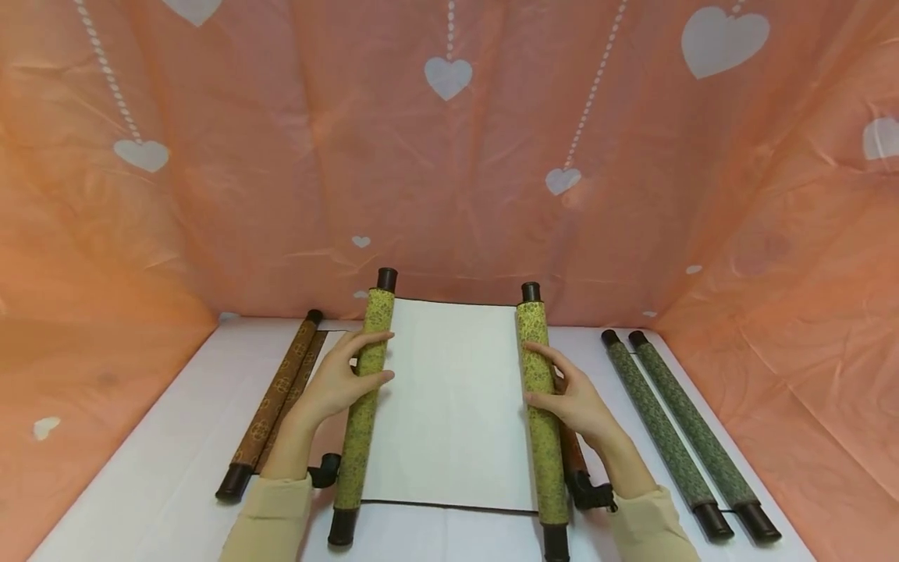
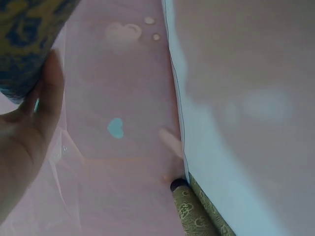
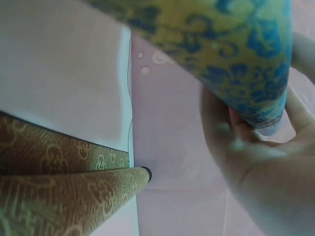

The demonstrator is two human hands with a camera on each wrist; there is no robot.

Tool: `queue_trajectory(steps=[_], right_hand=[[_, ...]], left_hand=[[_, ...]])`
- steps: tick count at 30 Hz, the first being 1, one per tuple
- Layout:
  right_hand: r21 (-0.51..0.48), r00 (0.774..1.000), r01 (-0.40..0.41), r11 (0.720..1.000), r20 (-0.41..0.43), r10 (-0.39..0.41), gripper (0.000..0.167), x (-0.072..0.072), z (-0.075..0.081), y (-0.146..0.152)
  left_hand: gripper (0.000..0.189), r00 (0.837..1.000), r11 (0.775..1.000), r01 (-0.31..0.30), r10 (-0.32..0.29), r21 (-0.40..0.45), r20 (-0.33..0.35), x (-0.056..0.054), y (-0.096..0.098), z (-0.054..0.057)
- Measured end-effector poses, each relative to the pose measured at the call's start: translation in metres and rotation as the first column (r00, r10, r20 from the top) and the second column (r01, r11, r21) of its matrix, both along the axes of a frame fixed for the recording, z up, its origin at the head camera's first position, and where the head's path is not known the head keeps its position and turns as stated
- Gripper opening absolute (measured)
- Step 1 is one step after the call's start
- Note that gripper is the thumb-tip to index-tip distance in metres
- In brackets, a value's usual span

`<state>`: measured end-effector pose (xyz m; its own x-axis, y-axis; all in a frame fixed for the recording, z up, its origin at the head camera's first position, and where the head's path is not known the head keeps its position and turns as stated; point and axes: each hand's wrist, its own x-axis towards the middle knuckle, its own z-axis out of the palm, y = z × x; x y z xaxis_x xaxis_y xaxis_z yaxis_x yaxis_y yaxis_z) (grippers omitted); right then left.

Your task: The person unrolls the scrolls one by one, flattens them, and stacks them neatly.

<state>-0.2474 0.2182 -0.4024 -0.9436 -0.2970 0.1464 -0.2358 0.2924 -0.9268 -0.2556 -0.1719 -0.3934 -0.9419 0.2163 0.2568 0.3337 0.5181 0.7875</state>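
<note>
Both hands hold a yellow-green patterned scroll up in front of me, its white sheet (image 1: 449, 406) spread between two rolls with black end knobs. My left hand (image 1: 344, 382) grips the left roll (image 1: 358, 445), thumb and fingers wrapped round it from the outer side. On the other side, my right hand (image 1: 576, 394) grips the right roll (image 1: 544, 445) the same way. In the left wrist view the left roll (image 2: 29, 39) is at the top left. The right wrist view shows the right roll (image 3: 236, 59) within the curled fingers.
A brown patterned scroll (image 1: 277, 398) lies on the white table (image 1: 175, 437) at the left; a brown roll (image 1: 572, 453) shows partly behind the right roll. Two dark green rolls (image 1: 660, 429) lie at the right. A pink curtain with hearts (image 1: 449, 179) encloses the table.
</note>
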Motion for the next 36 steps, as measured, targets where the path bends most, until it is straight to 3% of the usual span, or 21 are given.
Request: queue_trajectory(steps=[10,17,27,36], right_hand=[[0.053,0.996,0.062,0.997,-0.067,-0.058,0.083,-0.003,0.007,0.005],[0.066,0.997,0.075,0.995,-0.040,-0.073,0.079,-0.002,0.011,0.008],[0.005,0.998,0.058,0.998,0.017,-0.058,0.077,-0.005,0.014,0.014],[0.051,0.994,0.113,0.992,0.006,-0.113,0.084,-0.009,-0.001,0.011]], left_hand=[[0.061,0.996,0.998,0.009,-0.014,-0.067,-0.085,-0.009,-0.005,0.010],[0.061,0.991,0.995,0.017,-0.030,-0.097,-0.130,-0.008,-0.013,0.012],[0.059,0.997,0.989,-0.016,0.005,-0.150,-0.074,-0.006,-0.023,0.015],[0.057,0.997,0.989,-0.031,0.020,-0.147,-0.072,-0.008,-0.025,0.004]])
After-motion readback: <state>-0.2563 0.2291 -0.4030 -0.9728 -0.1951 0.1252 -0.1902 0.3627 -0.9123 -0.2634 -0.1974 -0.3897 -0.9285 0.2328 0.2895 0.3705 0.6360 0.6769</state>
